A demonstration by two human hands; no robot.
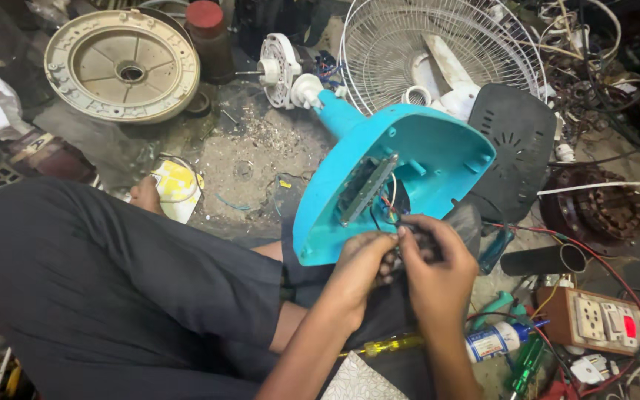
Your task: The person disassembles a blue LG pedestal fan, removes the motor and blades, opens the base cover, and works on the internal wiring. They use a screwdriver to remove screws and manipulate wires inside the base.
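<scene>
A turquoise fan base (pixel 424 159) lies tipped on its side on my lap, its hollow underside facing me with a grey circuit board (pixel 368 189) and thin wires inside. My left hand (pixel 361 267) and my right hand (pixel 435 263) meet at its lower rim, fingers pinched around a small dark part with wires (pixel 412 248). Which hand bears the part is hard to tell; both touch it. The base's turquoise stem (pixel 335 111) points away toward a white motor (pixel 283 70).
A white wire fan guard (pixel 438 44) and a black plastic cover (pixel 516 144) lie behind the base. At right sit a wooden switchboard with sockets (pixel 601 318), a copper-wound motor stator (pixel 601 207) and tangled cables. A yellow screwdriver (pixel 387 344) lies near my forearm. A round beige disc (pixel 124 67) is far left.
</scene>
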